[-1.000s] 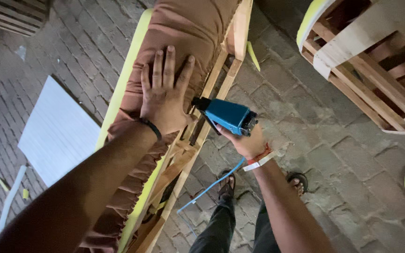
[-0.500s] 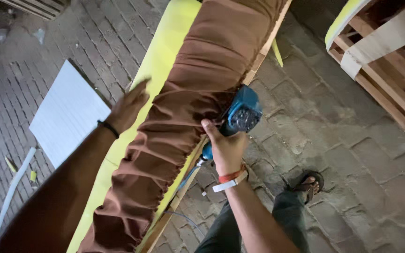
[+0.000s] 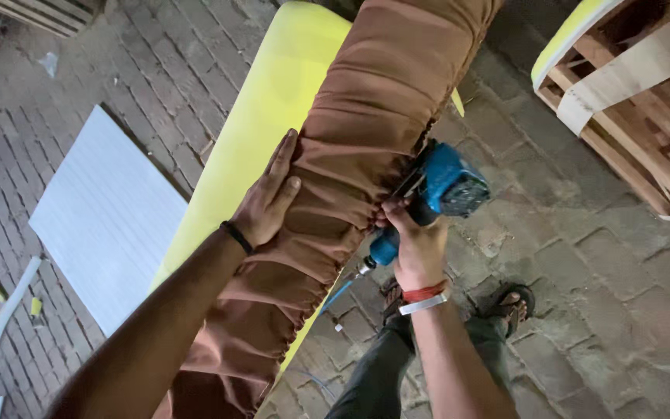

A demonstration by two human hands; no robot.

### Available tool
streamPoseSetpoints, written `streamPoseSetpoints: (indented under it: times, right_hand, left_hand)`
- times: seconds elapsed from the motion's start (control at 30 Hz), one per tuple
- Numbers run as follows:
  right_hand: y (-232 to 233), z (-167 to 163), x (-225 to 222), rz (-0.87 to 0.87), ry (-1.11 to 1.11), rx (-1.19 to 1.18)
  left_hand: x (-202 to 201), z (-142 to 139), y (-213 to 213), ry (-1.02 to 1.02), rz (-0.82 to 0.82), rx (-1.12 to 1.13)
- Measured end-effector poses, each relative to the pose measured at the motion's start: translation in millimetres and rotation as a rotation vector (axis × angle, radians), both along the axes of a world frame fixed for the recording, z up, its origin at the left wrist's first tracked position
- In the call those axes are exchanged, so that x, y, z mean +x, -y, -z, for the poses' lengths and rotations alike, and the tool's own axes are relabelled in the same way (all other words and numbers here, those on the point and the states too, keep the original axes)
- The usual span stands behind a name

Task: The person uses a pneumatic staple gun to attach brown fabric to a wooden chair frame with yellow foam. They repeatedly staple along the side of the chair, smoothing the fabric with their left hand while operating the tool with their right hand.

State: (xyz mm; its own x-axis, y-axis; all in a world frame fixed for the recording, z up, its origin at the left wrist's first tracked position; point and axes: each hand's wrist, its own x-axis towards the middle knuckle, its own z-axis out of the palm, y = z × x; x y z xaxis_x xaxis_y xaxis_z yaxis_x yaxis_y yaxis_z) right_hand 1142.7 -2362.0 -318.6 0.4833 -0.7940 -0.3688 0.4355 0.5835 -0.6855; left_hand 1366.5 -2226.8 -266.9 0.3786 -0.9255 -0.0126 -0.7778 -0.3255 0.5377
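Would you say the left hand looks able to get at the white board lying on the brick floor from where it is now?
Probably not without letting go: the left hand presses the brown fabric, and the yellow foam panel lies between it and the white board lower down.

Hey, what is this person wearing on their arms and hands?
Both arms are bare, with no sleeves or gloves showing. The left hand has a thin black band around the wrist. The right hand has a red band at the wrist, with a pale, silvery band just below it.
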Motion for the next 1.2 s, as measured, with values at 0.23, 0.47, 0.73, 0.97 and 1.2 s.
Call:
streamPoseSetpoints:
  times: [0.23, 0.47, 0.73, 0.97, 1.2]
  right_hand:
    - [-14, -14, 0, -0.236, -0.518, -0.262]
    - [-28, 12, -19, -0.114, -0.419, -0.832]
    - [14, -18, 9, 0.036, 0.016, 0.211]
    - [26, 15, -4, 0.038, 0.038, 0.195]
    - [31, 82, -6, -0.174, -0.211, -0.436]
  left_hand:
    - [-5, -6, 10, -0.039, -0.013, 0.017]
    - [-35, -20, 43, 0.204, 0.014, 0.215]
    - [-80, -30, 80, 0.439, 0.111, 0.213]
    - [-102, -20, 91, 0.521, 0.186, 0.2]
    - [-113, -15, 100, 0.669, 0.165, 0.251]
